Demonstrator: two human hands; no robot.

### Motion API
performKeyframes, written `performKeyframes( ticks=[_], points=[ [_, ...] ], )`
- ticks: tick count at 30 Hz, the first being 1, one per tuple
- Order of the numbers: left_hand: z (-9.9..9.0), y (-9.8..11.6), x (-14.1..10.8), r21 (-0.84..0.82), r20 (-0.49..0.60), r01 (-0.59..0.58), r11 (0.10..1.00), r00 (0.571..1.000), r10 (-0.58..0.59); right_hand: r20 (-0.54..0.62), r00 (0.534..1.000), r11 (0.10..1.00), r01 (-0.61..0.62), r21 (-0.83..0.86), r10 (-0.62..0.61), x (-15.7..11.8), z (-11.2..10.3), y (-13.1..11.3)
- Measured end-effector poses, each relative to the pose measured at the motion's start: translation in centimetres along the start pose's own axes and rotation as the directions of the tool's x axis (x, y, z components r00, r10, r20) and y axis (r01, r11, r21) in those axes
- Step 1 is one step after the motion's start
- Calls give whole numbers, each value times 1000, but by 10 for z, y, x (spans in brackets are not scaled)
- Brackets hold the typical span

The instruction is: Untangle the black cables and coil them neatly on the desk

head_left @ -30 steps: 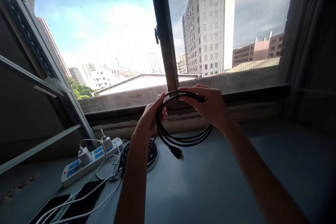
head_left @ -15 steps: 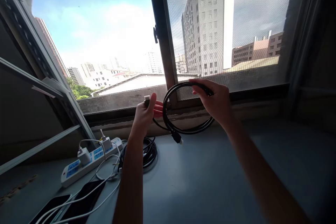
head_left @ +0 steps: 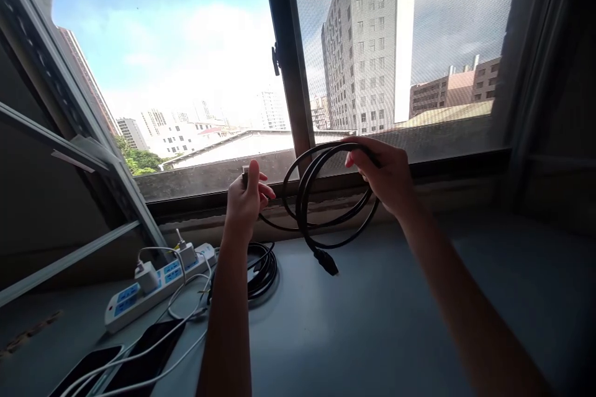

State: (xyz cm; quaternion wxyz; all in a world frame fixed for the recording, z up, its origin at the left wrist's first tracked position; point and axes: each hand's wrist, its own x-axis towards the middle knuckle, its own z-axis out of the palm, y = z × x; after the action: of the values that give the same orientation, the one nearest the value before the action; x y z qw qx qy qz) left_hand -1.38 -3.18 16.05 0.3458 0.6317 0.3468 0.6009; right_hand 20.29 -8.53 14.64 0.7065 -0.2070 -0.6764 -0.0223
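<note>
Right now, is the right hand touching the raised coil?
Touching. The head view shows the right hand gripping the raised coil at its upper right, the strands running into its grasp.

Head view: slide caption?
Right hand holds a looped black cable, its black plug hanging; left hand holds the other end.

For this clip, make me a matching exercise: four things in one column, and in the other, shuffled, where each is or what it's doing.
1. Right hand
2. Power strip
3. Left hand
4. Black connector

A. Holds one cable end
B. Sticks out below the black loops
C. Grips the loops at upper right
D. Lies on the table, bearing white adapters

Pairs: 1-C, 2-D, 3-A, 4-B
</note>
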Motion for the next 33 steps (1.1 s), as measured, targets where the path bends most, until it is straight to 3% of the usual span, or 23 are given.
performKeyframes(
  ticks=[4, 9, 14, 18, 21, 25, 28, 30, 33],
  points=[
    [-1, 8, -4, -26, 106, 107, 994, 989, -104, 65, 998, 999, -27, 28, 26, -1, 2, -3],
    [12, 15, -14, -73, 291, 47, 996, 956, -24, 285, 957, 994, -79, 76, 54, -2, 10, -9],
    [21, 17, -19, -99, 416, 56, 993, 909, -9, 262, 964, 998, 48, -37, -37, 0, 12, -10],
    [27, 19, -23, -114, 513, 144, 983, 856, -66, 192, 981, 959, 49, -280, 6, -1, 8, -7],
    [36, 15, -25, -122, 485, 149, 981, 872, -72, 152, 988, 890, 35, -454, 39, -3, 7, -7],
    [42, 4, -24, -30, 420, 24, 999, 908, -9, 140, 988, 834, 27, -552, 60, -4, 8, -10],
    [38, -1, -23, 32, 499, -107, 994, 863, 77, 167, 984, 880, 23, -474, 65, -2, 8, -12],
    [37, -3, -24, 27, 537, -123, 992, 839, 90, 203, 977, 916, 30, -401, 57, -2, 7, -13],
    [39, -4, -26, 20, 526, -155, 988, 842, 122, 312, 947, 943, 37, -332, 73, -2, 5, -14]
  ],
)
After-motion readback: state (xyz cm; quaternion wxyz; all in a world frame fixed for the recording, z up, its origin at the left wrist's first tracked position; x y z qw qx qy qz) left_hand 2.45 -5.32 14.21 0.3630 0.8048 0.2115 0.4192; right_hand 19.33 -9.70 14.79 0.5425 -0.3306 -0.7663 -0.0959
